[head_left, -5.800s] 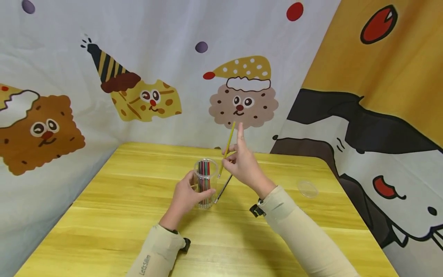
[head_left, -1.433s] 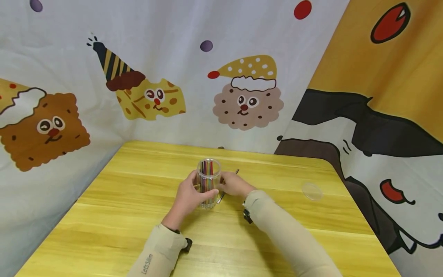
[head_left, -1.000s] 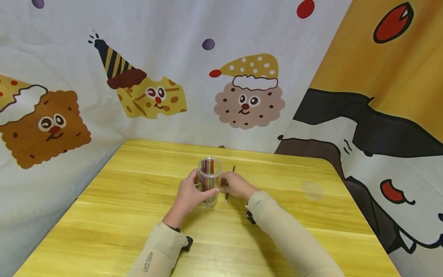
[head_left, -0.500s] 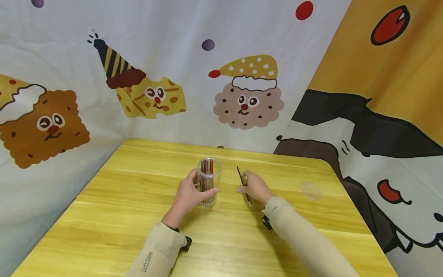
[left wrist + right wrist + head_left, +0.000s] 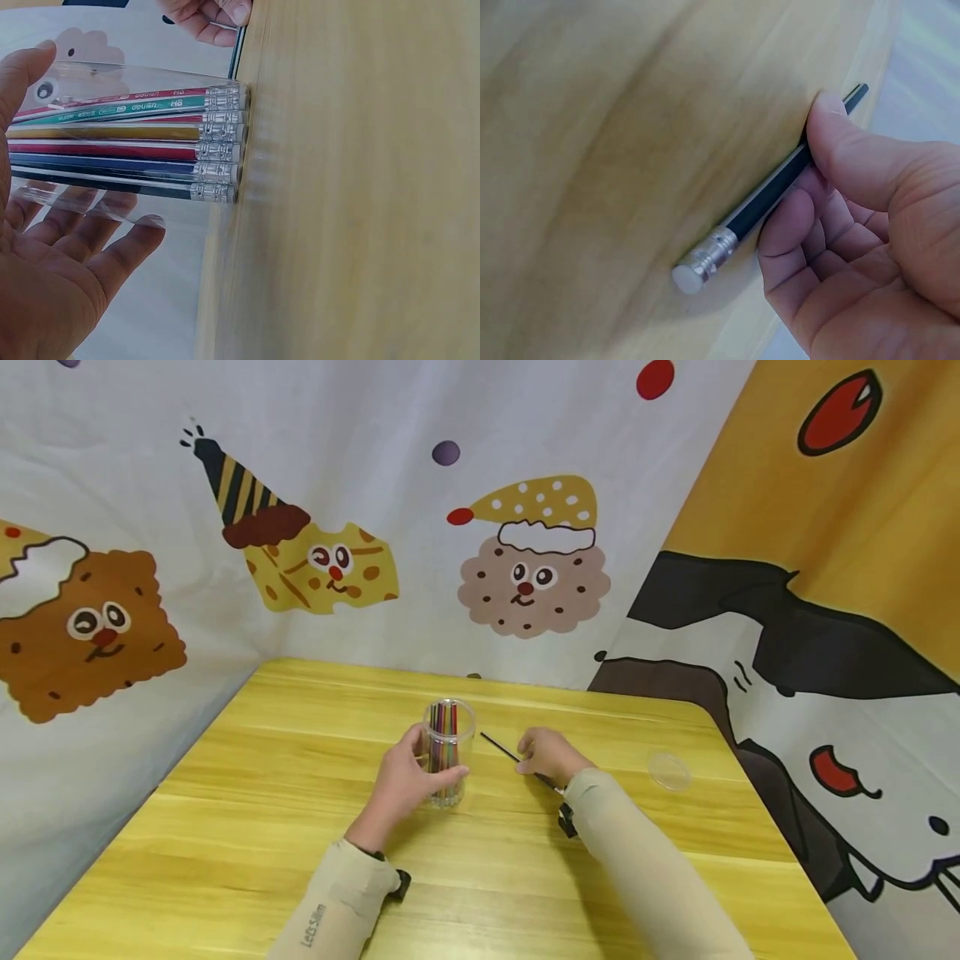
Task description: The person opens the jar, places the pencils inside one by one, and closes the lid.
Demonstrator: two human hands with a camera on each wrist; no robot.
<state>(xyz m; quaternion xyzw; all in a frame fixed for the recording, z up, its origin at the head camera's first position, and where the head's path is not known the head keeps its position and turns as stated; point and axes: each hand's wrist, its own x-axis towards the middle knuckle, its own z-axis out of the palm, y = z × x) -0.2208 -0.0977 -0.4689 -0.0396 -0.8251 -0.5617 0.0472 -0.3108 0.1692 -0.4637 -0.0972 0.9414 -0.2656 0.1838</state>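
My left hand (image 5: 405, 781) grips a clear plastic jar (image 5: 467, 750) that stands upright on the table, fingers and thumb around its wall. Inside it is a bundle of pencils (image 5: 444, 727). The left wrist view shows those pencils (image 5: 112, 152) in red, green, yellow, blue and black, with metal ferrules and eraser ends resting at the jar's bottom. To the jar's right, my right hand (image 5: 551, 756) pinches a dark pencil (image 5: 498, 745) low over the table. In the right wrist view the pencil (image 5: 769, 196) sits between thumb and curled fingers, its white eraser end towards the camera.
A clear round lid (image 5: 670, 772) lies flat on the wooden table (image 5: 300, 860), to the right of my right hand. Behind the table hangs a cartoon-printed cloth (image 5: 337, 443).
Earlier my right hand held a yellow pencil beside the jar; now it holds the dark pencil. That pencil has moved right from beside the jar and turned. My left hand stays on the jar.
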